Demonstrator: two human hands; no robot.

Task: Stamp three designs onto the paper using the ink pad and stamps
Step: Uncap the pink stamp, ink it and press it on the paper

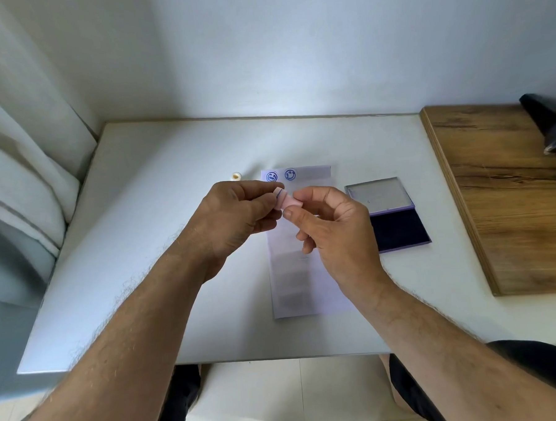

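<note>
A small pink stamp point(287, 202) is held above the paper between both hands. My left hand point(238, 218) pinches its left end and my right hand point(332, 226) pinches its right end. A blue ring shows on the stamp between the fingers. The white paper strip point(306, 279) lies lengthwise on the white table, partly hidden under my hands. Two blue round smiley prints point(271, 177) point(290, 174) sit side by side at its far end. The ink pad point(400, 228) lies open to the right of the paper, dark blue pad near me, lid point(377, 194) folded back.
A small white stamp point(236, 176) stands on the white table point(162, 235) left of the paper's far end. A wooden board point(508, 198) adjoins the table on the right, with a dark object point(552, 128) on it. A curtain hangs at the left; a wall runs behind.
</note>
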